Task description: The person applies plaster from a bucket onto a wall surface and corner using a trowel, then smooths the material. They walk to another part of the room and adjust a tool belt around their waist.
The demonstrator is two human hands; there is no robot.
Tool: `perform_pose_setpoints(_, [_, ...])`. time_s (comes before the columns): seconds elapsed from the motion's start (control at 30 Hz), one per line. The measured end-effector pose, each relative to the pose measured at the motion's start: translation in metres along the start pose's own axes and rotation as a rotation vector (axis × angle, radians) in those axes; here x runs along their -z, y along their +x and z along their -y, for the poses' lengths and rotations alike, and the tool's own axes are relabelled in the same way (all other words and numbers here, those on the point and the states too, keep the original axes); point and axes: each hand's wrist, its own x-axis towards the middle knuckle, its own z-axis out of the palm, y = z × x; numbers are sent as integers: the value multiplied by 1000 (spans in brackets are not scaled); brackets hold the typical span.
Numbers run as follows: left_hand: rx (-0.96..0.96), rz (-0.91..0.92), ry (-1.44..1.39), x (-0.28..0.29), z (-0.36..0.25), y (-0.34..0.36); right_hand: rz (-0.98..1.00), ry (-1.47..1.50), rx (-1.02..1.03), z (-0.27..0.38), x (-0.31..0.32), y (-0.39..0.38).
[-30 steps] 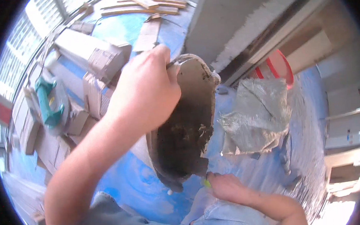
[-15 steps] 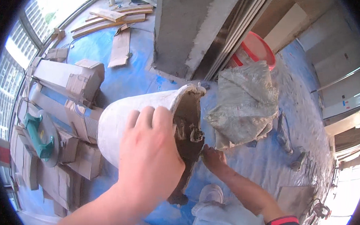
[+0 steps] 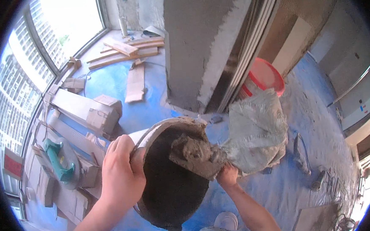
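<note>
Two hands, both mine, both occupied. Left hand [image 3: 123, 172]: clamped on the rim of a mortar bucket [image 3: 169, 197], fingers over the pale outer wall, thumb at the edge. Right hand [image 3: 227, 175]: closed around a trowel [image 3: 209, 168], its handle mostly hidden by my grip. Bucket: one, tilted with its mouth toward me, above the blue floor covering [image 3: 147, 86], inside wall coated dark grey. Trowel: one, caked, its blade at the bucket's mouth near the right side, bearing a lump of wet mortar [image 3: 192, 149]. Beyond my right hand: one crumpled grey-green sack [image 3: 258, 130], just in front of a red-rimmed tub [image 3: 269, 77]. To my left: several cardboard packages [image 3: 81, 111], with one green-handled tool [image 3: 60, 161] on top. Farther off: timber planks [image 3: 121, 47], stacked loosely.
</note>
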Motion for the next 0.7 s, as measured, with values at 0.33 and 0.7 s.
perform_pose_setpoints(0.33, [124, -150, -159, 17, 49, 13, 77, -143, 92, -57, 40, -6])
perform_pose_setpoints(0.7, [83, -147, -193, 32, 37, 4, -456, 300, 487, 131, 279, 122])
